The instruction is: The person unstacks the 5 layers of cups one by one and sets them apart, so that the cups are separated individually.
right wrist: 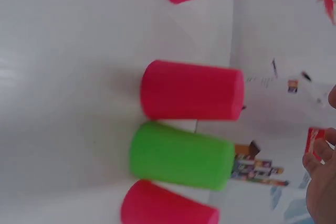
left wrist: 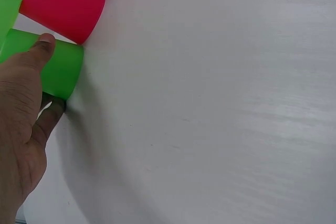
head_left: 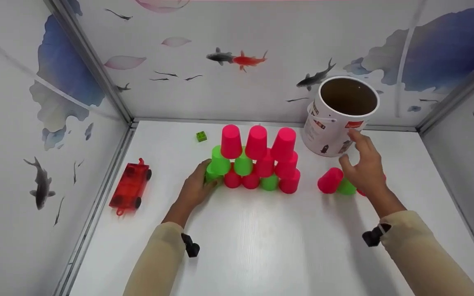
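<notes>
No text is readable; lettering on the white bucket's (head_left: 332, 133) red label (head_left: 354, 123) blurs.

Cup stack (head_left: 265, 164): pink and green, inverted, three tiers | green end cup (left wrist: 68, 72): bottom-left | pink cup (head_left: 330, 181), green cup (head_left: 347, 187): inverted, right of stack

15 cups (head_left: 256, 142) vis., 1 bkt (head_left: 317, 133), 1 car (head_left: 130, 187), 1 blk (head_left: 201, 136)

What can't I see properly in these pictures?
White round metal-look bucket: head view; its near wall hides the inside bottom, and its lettering is too small to read.
Green tapered plastic cup: left wrist view; partly hidden by the left hand.
Pink tapered plastic cup: right wrist view; cut off by the bottom edge.
Right hand: right wrist view; cut off by the right edge.
</notes>
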{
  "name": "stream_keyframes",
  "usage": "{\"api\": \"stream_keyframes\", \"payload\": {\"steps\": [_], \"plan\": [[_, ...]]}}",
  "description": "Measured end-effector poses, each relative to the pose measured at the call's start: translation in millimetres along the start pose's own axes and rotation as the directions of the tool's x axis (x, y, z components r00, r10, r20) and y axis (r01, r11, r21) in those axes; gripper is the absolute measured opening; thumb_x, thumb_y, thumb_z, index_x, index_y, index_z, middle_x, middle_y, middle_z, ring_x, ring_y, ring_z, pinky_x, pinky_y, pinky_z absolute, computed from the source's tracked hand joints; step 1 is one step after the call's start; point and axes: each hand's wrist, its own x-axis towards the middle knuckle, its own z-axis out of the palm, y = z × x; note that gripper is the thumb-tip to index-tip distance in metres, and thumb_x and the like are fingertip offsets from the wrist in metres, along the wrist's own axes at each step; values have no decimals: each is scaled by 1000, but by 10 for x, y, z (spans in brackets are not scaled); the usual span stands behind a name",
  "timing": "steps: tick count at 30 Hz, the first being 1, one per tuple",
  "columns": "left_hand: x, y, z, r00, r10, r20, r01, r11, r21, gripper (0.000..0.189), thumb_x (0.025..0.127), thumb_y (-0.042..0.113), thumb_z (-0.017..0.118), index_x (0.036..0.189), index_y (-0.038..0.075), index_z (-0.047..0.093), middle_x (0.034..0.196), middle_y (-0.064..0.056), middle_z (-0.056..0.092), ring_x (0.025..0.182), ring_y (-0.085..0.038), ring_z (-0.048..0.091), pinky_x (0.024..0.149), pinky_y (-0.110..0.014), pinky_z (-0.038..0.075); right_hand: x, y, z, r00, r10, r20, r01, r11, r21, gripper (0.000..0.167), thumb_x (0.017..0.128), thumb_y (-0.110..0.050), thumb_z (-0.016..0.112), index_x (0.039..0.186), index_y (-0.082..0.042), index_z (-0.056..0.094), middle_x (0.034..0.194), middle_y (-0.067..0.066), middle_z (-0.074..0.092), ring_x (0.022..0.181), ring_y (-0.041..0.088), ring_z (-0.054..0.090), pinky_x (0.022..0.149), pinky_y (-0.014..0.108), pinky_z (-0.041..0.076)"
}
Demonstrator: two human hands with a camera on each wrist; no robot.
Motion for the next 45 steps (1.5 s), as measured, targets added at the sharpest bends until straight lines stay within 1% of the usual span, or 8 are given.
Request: {"api": "stream_keyframes", "payload": {"steps": [5,9,16,28,37,40,43,45], "plan": [[-1,1,11,1000,7,-5,-7,1000,-12,77,107,41,74,171,25,35,167,-5,54,156,-31,52,131,-55,42,133,-451,175,993,-84,84,75,992,104,78,101,-9,76,171,-20,42,159,15,59,146,38,60,115,68,55],[-8,-11,4,1000,14,-13,-14,1000,-11,77,107,41,74,171,24,35,167,-6,54,156,-33,52,131,-56,43,220,-744,321,978,-163,133,139,975,172,83,97,-16,85,170,-19,44,159,13,60,143,36,64,113,62,58],[-1,-33,6,1000,2,-8,-2,1000,-21,76,107,46,73,171,26,36,167,-5,55,157,-32,51,131,-56,42,279,-1009,521,963,-221,157,193,965,176,88,91,-18,93,166,-12,48,149,10,67,136,29,70,110,53,62],[-10,-17,-1,1000,10,-8,-11,1000,-14,77,107,43,74,171,25,35,167,-6,55,157,-31,51,132,-54,42,295,-1078,579,968,-209,143,180,965,189,79,91,-12,92,160,-10,53,144,11,69,135,30,69,104,53,65],[-4,-27,11,1000,7,-3,-7,1000,-21,75,107,38,75,171,28,35,165,-3,56,156,-30,53,131,-55,43,305,-1023,408,968,-233,98,216,964,158,79,89,-12,94,158,-8,55,145,13,68,135,32,70,103,53,66],[0,-29,11,1000,20,-10,-20,1000,-14,75,107,40,74,171,26,36,165,-4,57,155,-30,54,130,-54,44,300,-959,318,972,-221,80,209,969,136,81,88,-12,95,158,-10,55,147,11,67,136,31,69,104,33,65],[-5,-28,11,999,29,-15,-30,999,-12,76,107,41,74,170,25,36,165,-5,56,155,-31,53,130,-54,44,268,-866,221,976,-212,52,204,972,119,82,87,-12,96,158,-10,55,149,11,66,137,31,68,101,10,54],[-16,-30,13,1000,20,-9,-20,1000,-13,76,107,42,74,171,25,35,166,-5,55,157,-32,52,131,-55,43,225,-789,156,976,-214,35,209,972,109,82,87,-11,96,158,-10,55,149,12,66,136,33,68,99,2,48]]}}
